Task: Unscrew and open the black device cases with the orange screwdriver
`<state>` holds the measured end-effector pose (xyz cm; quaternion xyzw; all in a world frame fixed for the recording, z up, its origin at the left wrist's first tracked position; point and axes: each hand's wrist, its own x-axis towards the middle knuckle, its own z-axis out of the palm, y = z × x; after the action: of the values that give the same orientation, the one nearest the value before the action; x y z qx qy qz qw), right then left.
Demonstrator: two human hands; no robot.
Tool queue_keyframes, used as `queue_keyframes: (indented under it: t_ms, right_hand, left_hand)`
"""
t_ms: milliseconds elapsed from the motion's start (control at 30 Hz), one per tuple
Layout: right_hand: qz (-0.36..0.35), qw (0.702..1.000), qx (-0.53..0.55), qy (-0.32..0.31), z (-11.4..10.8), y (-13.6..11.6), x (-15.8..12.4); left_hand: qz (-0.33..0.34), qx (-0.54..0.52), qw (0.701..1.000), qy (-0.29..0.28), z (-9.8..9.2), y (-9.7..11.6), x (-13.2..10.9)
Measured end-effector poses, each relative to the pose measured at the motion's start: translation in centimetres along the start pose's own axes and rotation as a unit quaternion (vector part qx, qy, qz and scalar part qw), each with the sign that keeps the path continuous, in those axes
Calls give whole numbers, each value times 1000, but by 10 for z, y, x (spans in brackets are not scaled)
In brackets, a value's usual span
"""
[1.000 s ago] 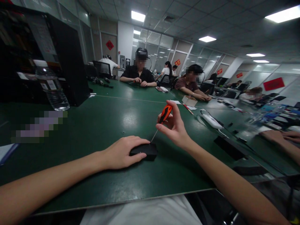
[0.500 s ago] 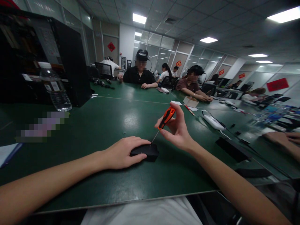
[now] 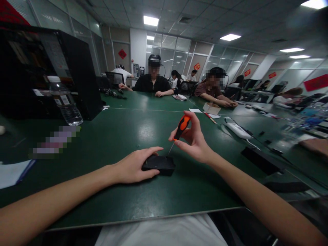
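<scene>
A small black box [image 3: 164, 165] lies on the green table [image 3: 123, 128] in front of me. My left hand [image 3: 135, 165] grips its left end, thumb along the near side and fingers at the far side, the index finger raised off it. My right hand [image 3: 193, 141] holds an orange and black screwdriver [image 3: 182, 126] by its handle, between thumb and fingers. The thin shaft slants down to the left, and its tip meets the top of the box near its far edge.
At the left stand a black computer case [image 3: 79, 71] and a water bottle [image 3: 65, 100]. A white power strip [image 3: 238, 131] and a black block [image 3: 261, 160] lie at the right. Beyond, a small open box [image 3: 211, 108] sits near seated people.
My left index finger has lifted off the black box, uncovering more of its top. The screwdriver is a little more upright. The view has shifted slightly.
</scene>
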<state>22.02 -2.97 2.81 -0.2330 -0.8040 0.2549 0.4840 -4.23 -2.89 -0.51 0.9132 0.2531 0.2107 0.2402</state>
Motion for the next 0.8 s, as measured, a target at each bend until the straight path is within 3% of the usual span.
queue_keyframes:
  t_ms: [133, 400, 800]
  right_hand:
    - [4, 1000, 21, -7, -1, 6, 0]
    - [-4, 998, -47, 30, -4, 6, 2]
    - [49, 999, 13, 5, -8, -1, 0]
  left_hand:
    - [-3, 11, 1000, -10, -1, 1, 0]
    - [-8, -5, 1000, -13, 0, 1, 0]
    - [-12, -17, 1000, -8, 1, 1, 0]
